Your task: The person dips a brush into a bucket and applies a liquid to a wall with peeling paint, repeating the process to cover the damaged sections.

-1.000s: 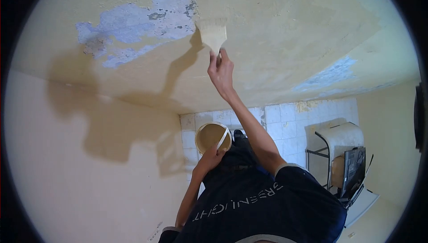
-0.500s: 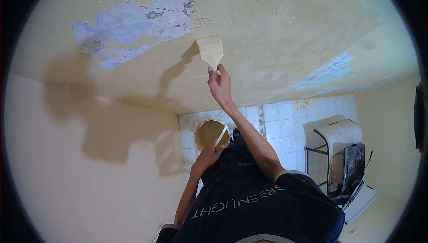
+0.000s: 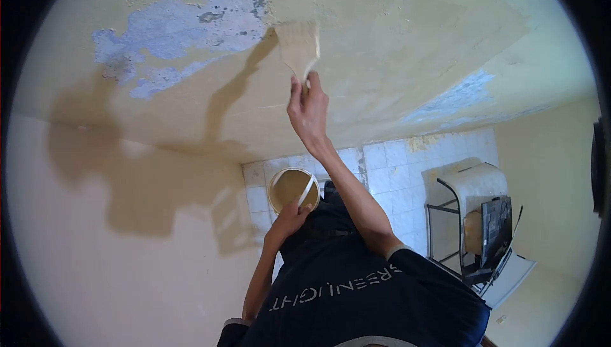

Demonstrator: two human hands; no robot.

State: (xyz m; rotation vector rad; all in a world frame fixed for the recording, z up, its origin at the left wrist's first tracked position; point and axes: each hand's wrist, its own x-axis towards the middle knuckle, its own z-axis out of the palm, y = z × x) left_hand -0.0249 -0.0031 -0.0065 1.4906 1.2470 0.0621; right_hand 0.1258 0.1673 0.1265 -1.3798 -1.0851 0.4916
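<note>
My right hand [image 3: 308,113] is closed round the handle of a wide pale brush [image 3: 298,46], its bristles against the yellowish wall [image 3: 382,48]. Left of the brush, the wall has a peeled whitish-blue patch [image 3: 172,25]. Lower down, my left hand [image 3: 293,217] grips the white handle of a round bucket [image 3: 286,189] near its rim. Yellowish-brown paint shows inside the bucket.
On the right a chair [image 3: 474,181] with a dark metal frame carries a black device [image 3: 495,229] and a brown box [image 3: 473,232]. White tiles [image 3: 398,181] cover the floor. A second peeled patch [image 3: 455,97] marks the wall at right.
The brush in my right hand first moved down the wall, then back up to near its earlier height. The bucket stays in my left hand; the whole view has shifted slightly.
</note>
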